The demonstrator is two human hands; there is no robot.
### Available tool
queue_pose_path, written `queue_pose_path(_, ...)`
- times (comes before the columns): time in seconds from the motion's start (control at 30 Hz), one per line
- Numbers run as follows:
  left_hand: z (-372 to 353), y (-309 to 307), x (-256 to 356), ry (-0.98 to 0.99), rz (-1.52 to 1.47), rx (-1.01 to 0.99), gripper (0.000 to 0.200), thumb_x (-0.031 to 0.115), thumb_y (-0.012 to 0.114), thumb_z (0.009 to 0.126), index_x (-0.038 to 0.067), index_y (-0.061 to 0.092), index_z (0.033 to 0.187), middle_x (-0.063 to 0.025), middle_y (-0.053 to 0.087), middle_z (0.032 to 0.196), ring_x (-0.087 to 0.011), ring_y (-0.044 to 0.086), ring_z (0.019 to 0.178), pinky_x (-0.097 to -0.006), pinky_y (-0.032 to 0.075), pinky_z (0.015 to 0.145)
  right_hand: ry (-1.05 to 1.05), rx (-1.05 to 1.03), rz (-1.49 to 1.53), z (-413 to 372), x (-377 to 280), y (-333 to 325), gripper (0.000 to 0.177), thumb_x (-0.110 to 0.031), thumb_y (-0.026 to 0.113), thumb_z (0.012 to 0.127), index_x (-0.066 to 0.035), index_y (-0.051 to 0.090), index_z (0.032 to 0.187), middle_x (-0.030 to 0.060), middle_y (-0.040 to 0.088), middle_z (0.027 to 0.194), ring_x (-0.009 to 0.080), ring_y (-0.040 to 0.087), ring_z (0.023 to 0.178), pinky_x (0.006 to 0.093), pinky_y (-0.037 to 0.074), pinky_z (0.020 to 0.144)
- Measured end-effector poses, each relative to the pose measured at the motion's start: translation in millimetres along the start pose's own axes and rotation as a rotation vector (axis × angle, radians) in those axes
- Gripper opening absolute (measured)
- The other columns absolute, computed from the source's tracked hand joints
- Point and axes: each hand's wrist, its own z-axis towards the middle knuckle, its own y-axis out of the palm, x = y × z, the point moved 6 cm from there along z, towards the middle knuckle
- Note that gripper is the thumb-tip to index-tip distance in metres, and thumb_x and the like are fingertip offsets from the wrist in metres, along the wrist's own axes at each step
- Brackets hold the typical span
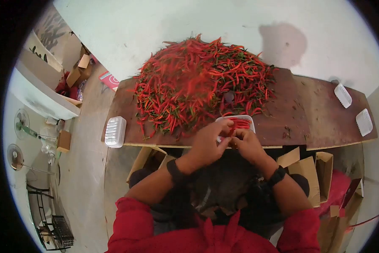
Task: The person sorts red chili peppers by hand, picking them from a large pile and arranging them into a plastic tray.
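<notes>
Red chillies with green stems form a large heap (198,80) on the brown table (286,114). A white tray (252,122) holding red chillies lies at the table's near edge, in front of the heap. My left hand (210,141) is at the tray's left side, fingers pinched together. My right hand (247,143) meets it at the near side of the tray, its fingers also closed. Both hands touch or nearly touch over the tray's near part, around a red chilli whose outline is partly hidden by the fingers.
A stack of white trays (115,132) sits at the table's left end. Two white trays (343,95) (364,122) lie at the right end. Cardboard boxes (306,177) stand below the near edge. A white wall (223,21) rises behind the heap.
</notes>
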Motion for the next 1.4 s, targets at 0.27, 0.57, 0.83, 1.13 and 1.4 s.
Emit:
queue_pose_path(0.27,18,-11,-34,-0.23,-0.085,-0.025,0.03,0.007,0.064,0.081,0.0,0.059,0.109,-0.0123,0.065,0.097,-0.0204,0.064,0.088,-0.0321,0.05,0.079,-0.113,-0.462,-0.472,-21,-4,27,0.024,-0.024,0.066,0.081,0.0,0.068,0.083,0.0117,0.065,0.071,0.0186,0.062,0.067,0.0354,0.048,0.064)
queue_pose_path(0.57,25,14,-72,0.037,0.323,-0.101,0.022,0.005,0.061,0.076,0.004,0.063,0.098,-0.0137,0.063,0.089,-0.0316,0.06,0.085,-0.0393,0.049,0.076,-0.277,0.354,-0.597,2,-11,-56,0.013,-0.014,0.065,0.076,-0.005,0.067,0.086,0.0153,0.066,0.085,0.0325,0.063,0.081,0.0408,0.05,0.072)
queue_pose_path(0.83,32,26,-74,0.131,0.359,-0.146,0.02,0.001,0.058,0.074,0.005,0.063,0.094,-0.0137,0.061,0.086,-0.0331,0.058,0.085,-0.0418,0.048,0.076,-0.274,0.375,-0.687,8,-8,-58,0.014,-0.012,0.064,0.077,-0.009,0.067,0.09,0.0138,0.061,0.083,0.035,0.061,0.08,0.0445,0.048,0.07)
queue_pose_path(1.13,37,26,-78,0.144,0.343,-0.16,0.021,-0.001,0.058,0.074,0.004,0.062,0.094,-0.0135,0.061,0.087,-0.0329,0.058,0.085,-0.0408,0.049,0.074,-0.286,0.358,-0.718,15,-8,-56,0.019,-0.011,0.063,0.076,-0.011,0.068,0.095,0.0141,0.061,0.085,0.0359,0.06,0.08,0.0448,0.048,0.07)
queue_pose_path(1.4,39,28,-79,0.16,0.343,-0.158,0.022,-0.002,0.059,0.071,0.004,0.062,0.093,-0.0139,0.06,0.086,-0.0333,0.058,0.084,-0.042,0.049,0.073,-0.324,0.319,-0.79,23,-5,-49,0.027,-0.007,0.062,0.074,-0.008,0.066,0.1,0.0149,0.059,0.091,0.0352,0.06,0.084,0.044,0.049,0.074)
